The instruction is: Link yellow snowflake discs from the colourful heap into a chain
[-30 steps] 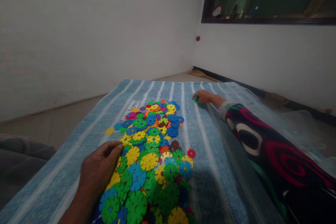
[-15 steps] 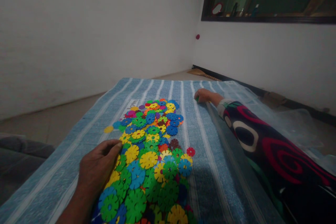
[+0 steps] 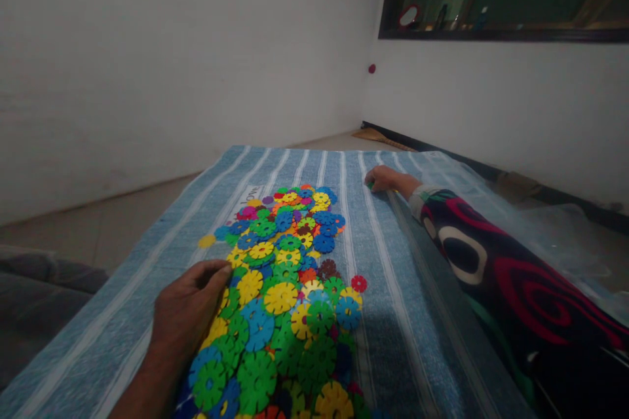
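Note:
A long heap of colourful notched plastic discs [image 3: 280, 298] lies down the middle of a blue striped cloth [image 3: 393, 255]. At its left edge is my left hand [image 3: 191, 304], thumb and forefinger drawn together against the discs; what they hold, if anything, is hidden. My right hand [image 3: 386, 179] rests on the cloth beyond the heap, to the right, its fingers closed round a small green disc [image 3: 370, 185] that shows only at the fingertips. A loose red disc [image 3: 359, 283] lies to the right of the heap, and a yellow disc [image 3: 207, 241] to the left.
Printed lettering [image 3: 249, 195] marks the cloth near the heap's far end. Clear plastic sheeting [image 3: 555, 229] lies along the right side. Grey fabric [image 3: 44, 301] bulges at the left. A white wall [image 3: 187, 65] and a dark-framed window [image 3: 501, 35] stand behind.
The view has shifted very slightly, so everything sits a little further right. Both hands keep their places on the cloth.

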The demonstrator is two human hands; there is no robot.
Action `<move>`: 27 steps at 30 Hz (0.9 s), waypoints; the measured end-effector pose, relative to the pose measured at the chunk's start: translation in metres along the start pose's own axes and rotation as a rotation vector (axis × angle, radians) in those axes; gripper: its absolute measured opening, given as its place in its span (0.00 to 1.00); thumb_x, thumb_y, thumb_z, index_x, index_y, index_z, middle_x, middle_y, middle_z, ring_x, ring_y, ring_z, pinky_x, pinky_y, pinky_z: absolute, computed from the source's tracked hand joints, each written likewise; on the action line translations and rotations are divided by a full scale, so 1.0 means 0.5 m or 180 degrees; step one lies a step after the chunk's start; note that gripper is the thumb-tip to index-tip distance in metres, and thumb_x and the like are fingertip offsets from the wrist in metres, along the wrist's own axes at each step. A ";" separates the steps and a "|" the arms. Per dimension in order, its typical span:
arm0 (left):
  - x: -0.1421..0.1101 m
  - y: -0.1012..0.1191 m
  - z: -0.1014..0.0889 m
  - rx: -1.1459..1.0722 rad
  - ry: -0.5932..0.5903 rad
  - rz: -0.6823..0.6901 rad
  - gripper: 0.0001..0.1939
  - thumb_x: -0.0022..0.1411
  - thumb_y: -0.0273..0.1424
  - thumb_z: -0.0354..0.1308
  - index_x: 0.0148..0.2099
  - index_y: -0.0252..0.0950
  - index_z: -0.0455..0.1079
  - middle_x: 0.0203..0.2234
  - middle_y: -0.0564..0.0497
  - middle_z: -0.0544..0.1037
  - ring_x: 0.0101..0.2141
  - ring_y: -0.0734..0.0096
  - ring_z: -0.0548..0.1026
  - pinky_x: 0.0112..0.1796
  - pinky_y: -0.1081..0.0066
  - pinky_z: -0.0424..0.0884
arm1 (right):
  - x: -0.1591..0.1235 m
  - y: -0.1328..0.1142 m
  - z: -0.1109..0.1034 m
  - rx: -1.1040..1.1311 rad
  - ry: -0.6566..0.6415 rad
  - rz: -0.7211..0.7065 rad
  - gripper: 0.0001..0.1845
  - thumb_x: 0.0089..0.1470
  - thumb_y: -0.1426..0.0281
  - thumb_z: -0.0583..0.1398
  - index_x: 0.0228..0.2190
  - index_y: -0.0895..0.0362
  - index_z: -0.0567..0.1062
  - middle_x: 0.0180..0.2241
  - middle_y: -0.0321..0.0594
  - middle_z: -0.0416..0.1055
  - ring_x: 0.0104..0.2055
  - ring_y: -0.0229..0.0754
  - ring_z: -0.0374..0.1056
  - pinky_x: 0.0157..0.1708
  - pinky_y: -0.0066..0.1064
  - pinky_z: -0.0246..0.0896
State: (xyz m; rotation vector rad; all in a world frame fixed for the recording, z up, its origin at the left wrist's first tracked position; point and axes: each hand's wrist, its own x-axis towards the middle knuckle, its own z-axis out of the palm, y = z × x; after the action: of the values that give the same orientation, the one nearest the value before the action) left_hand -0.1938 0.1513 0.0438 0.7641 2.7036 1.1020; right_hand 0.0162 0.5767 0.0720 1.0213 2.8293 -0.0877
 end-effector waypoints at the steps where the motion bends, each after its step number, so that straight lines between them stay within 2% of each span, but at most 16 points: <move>1: 0.000 0.001 0.000 -0.0013 -0.0007 -0.0016 0.23 0.44 0.49 0.53 0.36 0.41 0.77 0.35 0.53 0.82 0.39 0.60 0.78 0.46 0.64 0.71 | 0.000 -0.001 0.000 -0.0008 0.0013 -0.0009 0.23 0.45 0.75 0.64 0.45 0.52 0.80 0.44 0.36 0.78 0.45 0.40 0.72 0.41 0.22 0.61; 9: -0.008 0.002 -0.004 -0.0143 0.0007 0.0172 0.19 0.46 0.47 0.55 0.34 0.40 0.76 0.32 0.54 0.82 0.35 0.62 0.77 0.42 0.67 0.71 | -0.017 -0.014 -0.005 -0.0066 0.0148 -0.0032 0.20 0.46 0.75 0.64 0.44 0.55 0.80 0.43 0.41 0.78 0.44 0.43 0.72 0.42 0.25 0.61; 13: -0.016 -0.001 -0.001 -0.0374 0.0035 0.0275 0.16 0.47 0.45 0.55 0.32 0.40 0.75 0.28 0.54 0.81 0.32 0.64 0.77 0.37 0.69 0.71 | -0.024 -0.053 -0.014 0.0004 0.0413 -0.0146 0.22 0.51 0.69 0.63 0.49 0.59 0.77 0.45 0.49 0.76 0.46 0.46 0.71 0.43 0.29 0.61; 16: -0.017 -0.012 0.005 -0.0476 0.0075 0.0371 0.16 0.48 0.45 0.55 0.31 0.40 0.75 0.28 0.54 0.81 0.32 0.64 0.77 0.36 0.70 0.71 | -0.036 -0.128 -0.019 0.0228 0.0522 -0.0555 0.20 0.55 0.66 0.62 0.49 0.57 0.76 0.42 0.44 0.77 0.42 0.42 0.72 0.40 0.26 0.60; 19: -0.016 -0.022 0.010 -0.0482 0.0054 0.0408 0.16 0.49 0.44 0.55 0.32 0.39 0.76 0.28 0.54 0.81 0.32 0.64 0.77 0.37 0.69 0.71 | -0.061 -0.229 -0.026 0.0637 0.0560 -0.1362 0.15 0.55 0.67 0.62 0.44 0.57 0.78 0.36 0.40 0.77 0.36 0.39 0.71 0.35 0.25 0.56; 22: -0.016 -0.025 0.012 -0.0515 0.0030 0.0369 0.17 0.50 0.44 0.54 0.33 0.39 0.76 0.28 0.53 0.80 0.32 0.64 0.77 0.36 0.69 0.70 | -0.088 -0.323 -0.036 0.0736 0.0524 -0.2043 0.11 0.55 0.66 0.61 0.38 0.58 0.79 0.33 0.39 0.76 0.33 0.38 0.68 0.32 0.26 0.52; 24: -0.018 -0.025 0.012 -0.0540 0.0030 0.0369 0.16 0.51 0.44 0.54 0.33 0.38 0.76 0.28 0.53 0.80 0.32 0.64 0.77 0.37 0.69 0.70 | -0.099 -0.371 -0.042 0.0742 0.0467 -0.2267 0.11 0.55 0.67 0.61 0.38 0.58 0.79 0.33 0.39 0.75 0.33 0.37 0.66 0.32 0.26 0.51; 27: -0.021 -0.021 0.011 -0.0537 0.0039 0.0400 0.16 0.51 0.43 0.54 0.32 0.39 0.75 0.27 0.54 0.80 0.31 0.65 0.76 0.37 0.68 0.70 | -0.094 -0.424 -0.044 0.0735 0.0449 -0.2255 0.12 0.55 0.70 0.60 0.40 0.58 0.79 0.35 0.39 0.76 0.34 0.37 0.67 0.33 0.26 0.51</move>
State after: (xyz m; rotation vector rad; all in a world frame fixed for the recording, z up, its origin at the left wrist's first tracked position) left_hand -0.1875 0.1428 0.0317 0.9109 2.5603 1.3459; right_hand -0.0858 0.3861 0.1024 -0.0013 3.2160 -0.4299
